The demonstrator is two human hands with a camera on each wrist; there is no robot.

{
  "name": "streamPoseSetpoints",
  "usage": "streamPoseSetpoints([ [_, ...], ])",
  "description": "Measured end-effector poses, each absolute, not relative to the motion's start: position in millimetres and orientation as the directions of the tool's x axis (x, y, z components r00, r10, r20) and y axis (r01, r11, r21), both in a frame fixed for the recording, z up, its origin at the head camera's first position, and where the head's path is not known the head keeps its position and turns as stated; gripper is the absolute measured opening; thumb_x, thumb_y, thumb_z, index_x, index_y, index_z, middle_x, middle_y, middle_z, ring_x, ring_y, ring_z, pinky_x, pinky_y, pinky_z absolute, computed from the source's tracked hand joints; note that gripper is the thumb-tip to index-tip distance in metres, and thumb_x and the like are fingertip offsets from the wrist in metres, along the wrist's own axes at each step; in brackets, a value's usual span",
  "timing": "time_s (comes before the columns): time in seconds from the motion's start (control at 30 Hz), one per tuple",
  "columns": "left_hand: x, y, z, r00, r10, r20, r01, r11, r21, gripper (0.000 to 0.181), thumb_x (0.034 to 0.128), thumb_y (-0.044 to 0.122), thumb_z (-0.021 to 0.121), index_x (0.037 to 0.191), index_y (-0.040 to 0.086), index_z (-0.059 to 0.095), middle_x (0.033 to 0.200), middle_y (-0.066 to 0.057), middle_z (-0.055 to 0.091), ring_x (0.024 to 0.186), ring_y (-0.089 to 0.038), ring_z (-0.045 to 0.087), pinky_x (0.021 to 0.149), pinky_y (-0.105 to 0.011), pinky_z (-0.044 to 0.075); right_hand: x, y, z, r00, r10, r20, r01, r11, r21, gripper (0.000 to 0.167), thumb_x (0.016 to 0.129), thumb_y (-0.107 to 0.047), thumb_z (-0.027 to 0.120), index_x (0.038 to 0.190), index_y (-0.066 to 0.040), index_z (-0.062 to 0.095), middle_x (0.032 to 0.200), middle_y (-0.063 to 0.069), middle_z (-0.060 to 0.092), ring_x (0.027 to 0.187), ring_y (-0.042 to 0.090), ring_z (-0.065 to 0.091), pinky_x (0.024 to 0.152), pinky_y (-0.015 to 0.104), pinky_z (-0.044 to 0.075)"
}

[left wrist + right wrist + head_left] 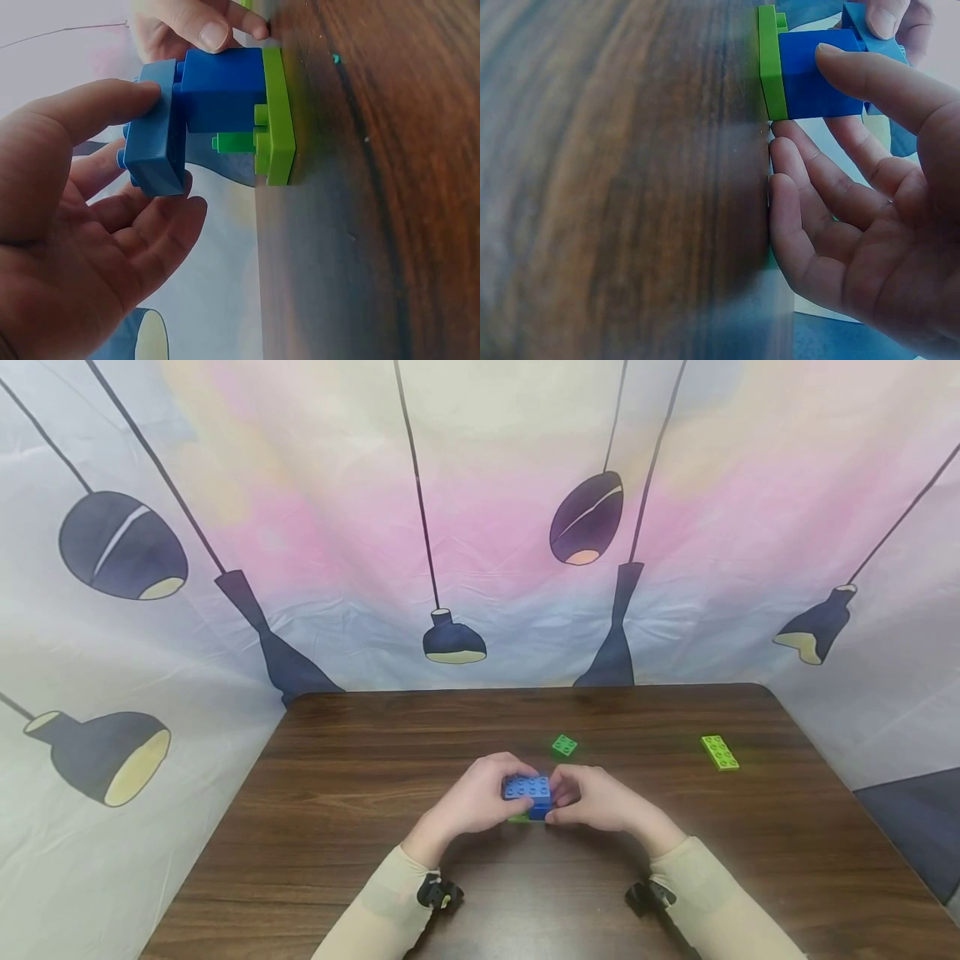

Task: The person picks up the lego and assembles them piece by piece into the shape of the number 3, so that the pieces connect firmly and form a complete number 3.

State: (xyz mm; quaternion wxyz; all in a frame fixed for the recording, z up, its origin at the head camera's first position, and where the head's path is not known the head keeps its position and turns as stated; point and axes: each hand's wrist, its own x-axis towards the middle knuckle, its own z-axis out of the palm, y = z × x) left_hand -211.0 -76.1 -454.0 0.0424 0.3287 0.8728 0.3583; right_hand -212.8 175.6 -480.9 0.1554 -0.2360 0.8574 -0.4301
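My left hand (483, 793) grips a light blue toy building brick (154, 124), thumb on one side and fingers on the other. That brick sits over one end of a dark blue brick (225, 90), slightly tilted, with some studs showing in the gap between them. The dark blue brick stands on one end of a lime green plate (280, 127), which lies on the table. With thumb and fingers, my right hand (597, 797) pinches the dark blue brick low on its right side. Its other fingertips rest near the tabletop in the right wrist view.
A small green brick (564, 745) lies on the brown wooden table (360, 777) just beyond the hands. Farther right is another lime green studded plate (720, 752). A curtain (337, 527) printed with hanging lamps stands behind the table's back edge.
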Motion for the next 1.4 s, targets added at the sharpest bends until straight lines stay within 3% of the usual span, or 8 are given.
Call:
streamPoseSetpoints([
  [1.4,-203.9,-70.4,-449.1,-0.791,0.597,0.137,0.558,0.611,0.562,0.029,0.0948,0.021,0.083,0.123,0.014,0.078,0.113,0.005,0.070,0.105,-0.010,0.062,0.095,-0.033,0.054,-213.0,175.6,-480.7,-0.834,-0.548,-0.071,-0.268,0.513,-0.815,0.028,0.090,-0.020,0.088,0.108,-0.014,0.067,0.106,-0.001,0.075,0.101,0.018,0.073,0.087,0.041,0.061],
])
